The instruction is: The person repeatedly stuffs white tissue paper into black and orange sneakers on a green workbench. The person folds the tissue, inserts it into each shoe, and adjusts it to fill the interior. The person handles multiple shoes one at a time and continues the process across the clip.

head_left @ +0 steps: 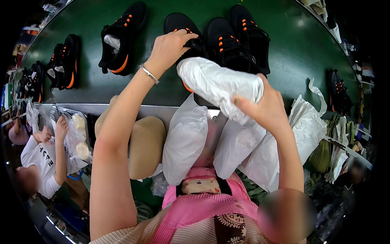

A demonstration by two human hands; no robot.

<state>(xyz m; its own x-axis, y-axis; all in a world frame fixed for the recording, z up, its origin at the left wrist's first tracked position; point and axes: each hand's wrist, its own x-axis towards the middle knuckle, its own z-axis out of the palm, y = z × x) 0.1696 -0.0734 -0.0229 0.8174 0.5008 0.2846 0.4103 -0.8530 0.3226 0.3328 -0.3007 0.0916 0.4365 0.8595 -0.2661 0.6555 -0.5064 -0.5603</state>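
My left hand (170,48), with a bracelet at its wrist, grips the tongue and laces of a black sneaker (178,23) with orange lace loops. In my right hand (266,106) is a long wad of white paper (219,81), wrapped by my fingers at its near end. The wad's far end lies at the opening of that sneaker; whether any of it is inside, I cannot tell. Two more black sneakers, one (222,40) right beside it and another (250,34) behind that, stand to the right. My fingers partly cover the gripped sneaker.
More black-and-orange sneakers stand to the left, one (122,38) with white paper inside, and another (339,91) far right on the green table (292,53). White paper wads (185,138) lie along the metal edge before me. A person (40,158) works at the left.
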